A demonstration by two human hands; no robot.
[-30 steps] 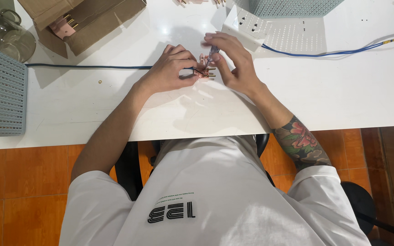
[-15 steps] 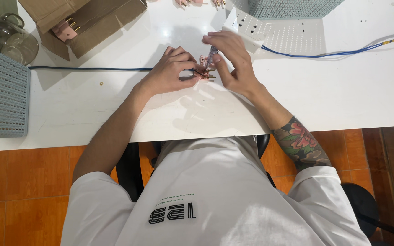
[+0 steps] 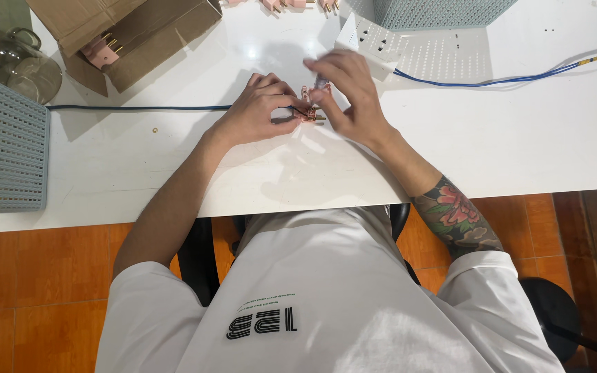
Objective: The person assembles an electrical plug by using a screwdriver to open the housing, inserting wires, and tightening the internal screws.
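Small pink plug part [image 3: 310, 110] w/ brass pins is sitting just above centre of the frame, low over the white worktop [image 3: 533, 138], pinched between both hands. Left hand [image 3: 257, 114] is closing around it from the frame's left, fingers curled, thumb and forefinger gripping the part's left side. Right hand [image 3: 350, 97] is coming in from the upper right, fingers bent down onto the top of the part; looks like it's holding a slim tool there, but too small to tell. Pins are pointing roughly right and slightly down in the frame, so the part's long axis is running left-right betw. the two hands. Both are touching it; left hand is doing the steadying. More pink plugs [image 3: 101, 48] are lying in the cardboard box [image 3: 167, 31] at upper left, well apart.
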